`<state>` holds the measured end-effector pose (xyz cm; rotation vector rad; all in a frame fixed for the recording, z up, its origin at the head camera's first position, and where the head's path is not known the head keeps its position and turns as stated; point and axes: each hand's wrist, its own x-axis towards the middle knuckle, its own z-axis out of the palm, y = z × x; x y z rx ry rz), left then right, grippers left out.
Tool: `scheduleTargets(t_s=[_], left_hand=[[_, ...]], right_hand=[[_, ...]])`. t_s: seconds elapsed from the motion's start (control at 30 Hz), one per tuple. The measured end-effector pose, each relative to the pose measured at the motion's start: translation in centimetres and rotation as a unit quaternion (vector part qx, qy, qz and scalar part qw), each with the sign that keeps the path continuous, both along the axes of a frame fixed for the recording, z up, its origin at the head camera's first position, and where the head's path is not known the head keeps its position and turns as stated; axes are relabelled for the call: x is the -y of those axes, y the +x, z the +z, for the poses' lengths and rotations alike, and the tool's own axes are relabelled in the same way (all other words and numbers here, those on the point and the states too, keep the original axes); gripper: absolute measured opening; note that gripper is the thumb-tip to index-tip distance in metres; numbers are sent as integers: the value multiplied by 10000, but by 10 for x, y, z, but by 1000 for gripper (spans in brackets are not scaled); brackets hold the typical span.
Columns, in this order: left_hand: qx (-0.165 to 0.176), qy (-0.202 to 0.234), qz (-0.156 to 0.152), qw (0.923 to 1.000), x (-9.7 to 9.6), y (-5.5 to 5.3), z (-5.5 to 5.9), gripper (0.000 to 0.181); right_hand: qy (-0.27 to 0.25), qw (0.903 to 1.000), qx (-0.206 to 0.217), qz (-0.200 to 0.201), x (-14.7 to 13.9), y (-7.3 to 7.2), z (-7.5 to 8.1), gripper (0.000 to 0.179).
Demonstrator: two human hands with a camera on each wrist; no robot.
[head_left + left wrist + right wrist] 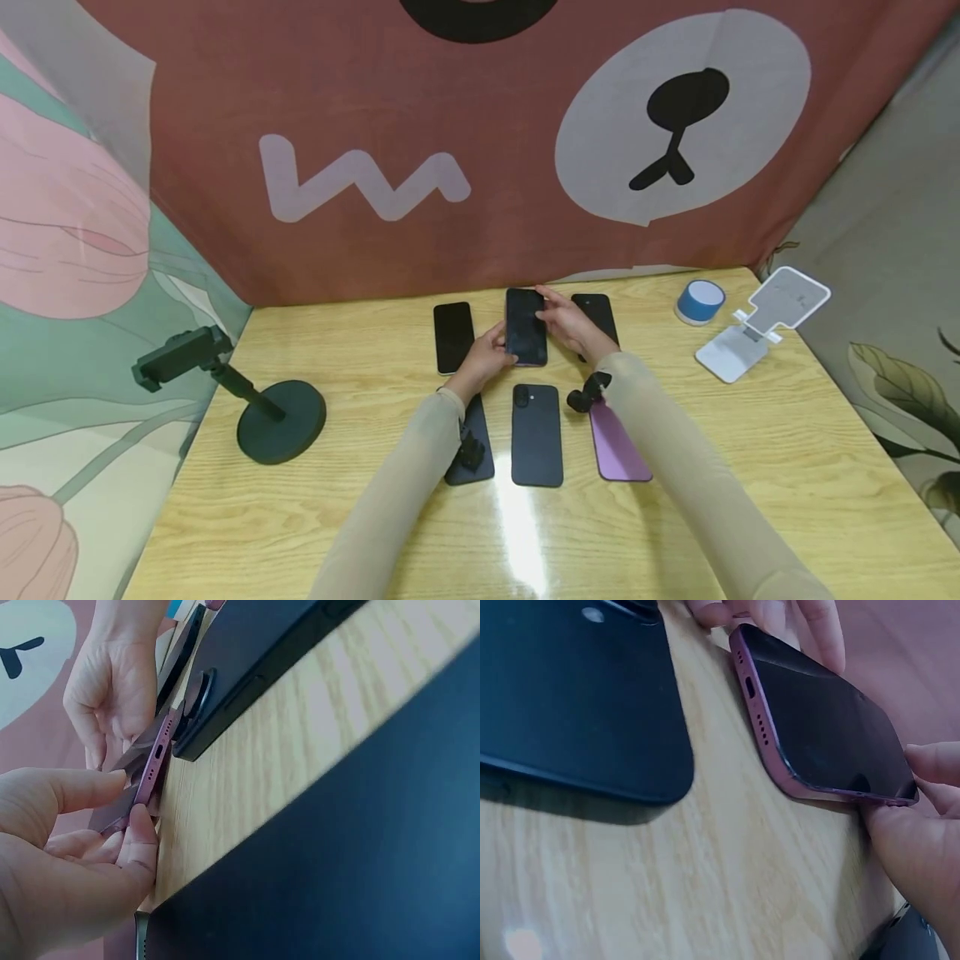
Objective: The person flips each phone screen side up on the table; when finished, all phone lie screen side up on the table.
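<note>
While the left hand [487, 357] pinches the lower left corner of a purple-framed phone [527, 325], thumb above and fingers beneath, the right hand [572, 323] grasps its right edge, thumb lapping onto the dark screen. The phone lies screen up between them in the middle of the back row on a wooden table [360, 392]; whether its underside rests fully on the wood cannot be told. A black-screened phone [453, 337] lies just to its left, and a dark phone [593, 308], partly hidden by the right hand and arm, to its right. Nearer the person are a dark slab of a phone [482, 421] below the left wrist, a camera-side-up phone [537, 437] and a purple phone [621, 454] partly under the right sleeve [667, 442].

The two-handed hold appears to call for light, even pressure from both sides, so that neither hand twists the handset against the other. Thumbs would likely do better on the rim than on the glass, where they may smudge or slip. Fingertips tucked beneath should slide out gently, lest an edge drop with a knock. Wrists are best carried high, as the left wrist camera [470, 451] hangs over the dark slab and could nudge it out of line
</note>
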<state>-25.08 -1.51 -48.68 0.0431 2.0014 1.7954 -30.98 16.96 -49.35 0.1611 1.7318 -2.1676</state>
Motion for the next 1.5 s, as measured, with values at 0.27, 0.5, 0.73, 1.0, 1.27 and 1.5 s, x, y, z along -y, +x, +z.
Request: scheduleTargets(t_s=[0.27,0.5,0.73,1.0,1.27,1.5], left_hand=[[-167,-401,-59,9990,0,-2,0,76],[-83,-297,-46,9995,-2,-2,0,79],[145,-177,-123,9997,-1,-1,0,78],[159,95,-211,9996,-1,-2,-1,78],[195,-439,-490,9976,1,-1,4,87],[181,-342,-518,9979,1,-1,3,87]], right_hand=[[313,9994,-27,151,5,2,4,65],[608,9974,-352,172,6,2,-4,68],[1172,9909,-608,255,2,3,-6,68],[1255,9884,-749,413,1,9,-4,66],[1367,9855,-820,579,3,13,-3,69],[1411,9844,-848,619,2,14,-3,69]])
